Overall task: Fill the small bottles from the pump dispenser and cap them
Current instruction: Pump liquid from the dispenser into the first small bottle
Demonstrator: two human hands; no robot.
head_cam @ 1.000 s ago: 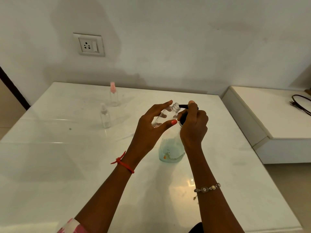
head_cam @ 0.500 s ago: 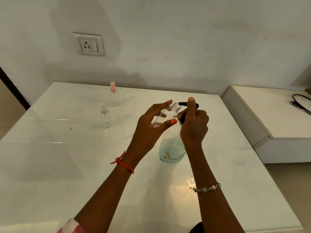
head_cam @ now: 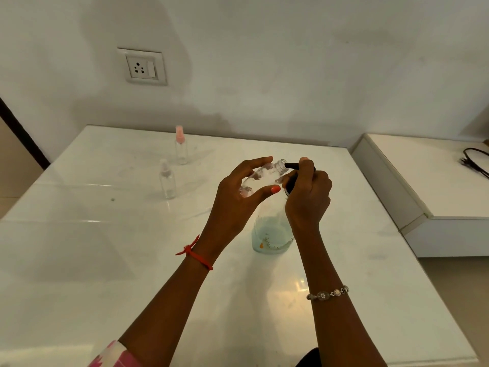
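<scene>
My left hand [head_cam: 238,197] holds a small clear uncapped bottle [head_cam: 264,176] tilted, its open mouth right at the black spout of the pump dispenser [head_cam: 272,234]. The dispenser is a clear bottle with pale blue liquid low in it, standing on the white table [head_cam: 105,260]. My right hand [head_cam: 308,197] wraps the black pump head, with the index finger lying on top of it. Two more small bottles stand at the back left: one with a pink cap [head_cam: 180,147] and one with a clear cap [head_cam: 166,178].
A wall with a power socket [head_cam: 142,67] rises behind the table. A lower white ledge [head_cam: 436,181] sits to the right, with a black cable [head_cam: 476,160] on it. The table's right edge drops to the floor.
My right index finger rose with the pump head half a second ago and has come back down on it. The small bottle stays at the spout.
</scene>
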